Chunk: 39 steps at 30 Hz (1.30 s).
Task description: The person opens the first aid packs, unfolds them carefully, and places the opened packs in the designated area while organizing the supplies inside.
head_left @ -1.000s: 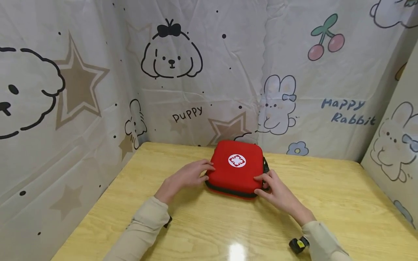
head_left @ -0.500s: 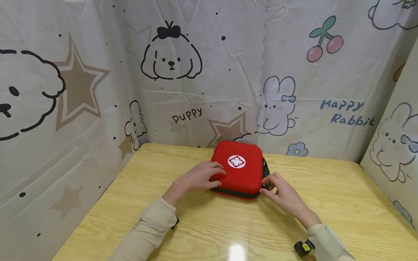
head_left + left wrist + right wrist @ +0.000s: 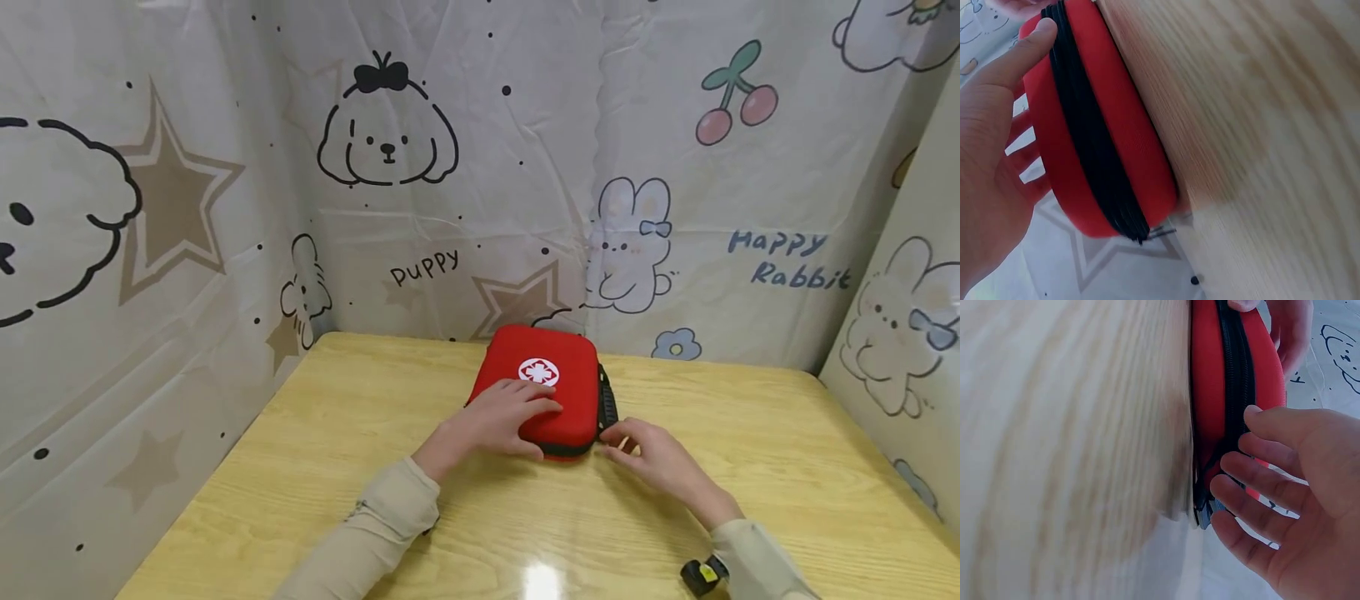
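A red zip-up first-aid case (image 3: 573, 354) with a white cross emblem (image 3: 537, 369) lies flat on the table. My left hand (image 3: 498, 421) rests over its front left part, fingers spread across the lid. In the left wrist view the thumb reaches the black zipper band (image 3: 1088, 131) on the front side. Near the front right corner is my right hand (image 3: 663, 462), its fingers relaxed and slightly bent. The right wrist view shows those fingertips close beside the zipper (image 3: 1238, 369), with nothing held. A black carry handle (image 3: 608, 406) sits on the case's right side.
The case stands near the back of a light wooden table (image 3: 360, 375). Behind it and at both sides hangs a pale cloth (image 3: 420, 217) printed with cartoon animals and stars. A black wrist device (image 3: 702, 575) hangs at the right cuff.
My left hand has slid right from the case's left edge onto its lid and front. My right hand has drawn off the lid to beside the front right corner.
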### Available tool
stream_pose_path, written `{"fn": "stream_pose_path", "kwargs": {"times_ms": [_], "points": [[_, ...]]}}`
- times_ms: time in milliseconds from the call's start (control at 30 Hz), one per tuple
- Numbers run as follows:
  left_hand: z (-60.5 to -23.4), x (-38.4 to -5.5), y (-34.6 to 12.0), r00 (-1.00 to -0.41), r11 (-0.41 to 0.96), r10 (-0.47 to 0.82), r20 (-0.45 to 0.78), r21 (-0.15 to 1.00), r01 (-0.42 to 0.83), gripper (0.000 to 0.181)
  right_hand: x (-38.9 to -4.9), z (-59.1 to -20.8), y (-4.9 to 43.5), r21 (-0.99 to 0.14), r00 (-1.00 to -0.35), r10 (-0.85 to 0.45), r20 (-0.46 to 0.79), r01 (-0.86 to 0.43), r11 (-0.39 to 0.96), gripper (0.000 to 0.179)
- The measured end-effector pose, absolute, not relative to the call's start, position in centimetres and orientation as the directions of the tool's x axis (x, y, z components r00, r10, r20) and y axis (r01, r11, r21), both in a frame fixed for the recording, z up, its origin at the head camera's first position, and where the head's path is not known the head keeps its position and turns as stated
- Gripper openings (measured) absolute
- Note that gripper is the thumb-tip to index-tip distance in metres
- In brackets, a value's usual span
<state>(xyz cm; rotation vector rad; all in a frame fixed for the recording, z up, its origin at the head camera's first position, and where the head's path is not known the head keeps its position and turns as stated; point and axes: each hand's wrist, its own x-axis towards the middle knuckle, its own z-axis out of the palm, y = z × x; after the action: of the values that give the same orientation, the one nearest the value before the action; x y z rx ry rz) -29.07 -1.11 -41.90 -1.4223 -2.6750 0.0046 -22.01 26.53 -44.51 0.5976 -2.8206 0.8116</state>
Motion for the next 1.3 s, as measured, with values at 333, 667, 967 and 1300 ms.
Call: {"fn": "stream_pose_path", "kwargs": {"times_ms": [333, 667, 967, 1300], "points": [[-41.77, -28.85, -0.21, -0.576, 0.582, 0.812, 0.09, -0.059, 0.811, 0.058, -22.02, -43.9, 26.13, -0.473, -0.925, -0.329, 0.188, -0.379, 0.795, 0.024], [-41.81, -28.8, -0.31, -0.566, 0.575, 0.814, 0.132, -0.039, 0.817, 0.049, -21.89, -44.11, 26.02, -0.491, -0.924, -0.336, 0.18, -0.381, 0.784, 0.023], [-41.86, -29.22, -0.66, -0.517, 0.548, 0.822, 0.241, -0.086, 0.832, 0.042, -22.19, -44.14, 26.42, -0.481, -0.906, -0.383, 0.18, -0.42, 0.769, 0.03], [-42.03, -29.59, -0.84, -0.483, 0.535, 0.798, 0.361, -0.056, 0.843, 0.038, -22.12, -43.89, 26.32, -0.486, -0.895, -0.439, 0.075, -0.418, 0.767, 0.037]]}}
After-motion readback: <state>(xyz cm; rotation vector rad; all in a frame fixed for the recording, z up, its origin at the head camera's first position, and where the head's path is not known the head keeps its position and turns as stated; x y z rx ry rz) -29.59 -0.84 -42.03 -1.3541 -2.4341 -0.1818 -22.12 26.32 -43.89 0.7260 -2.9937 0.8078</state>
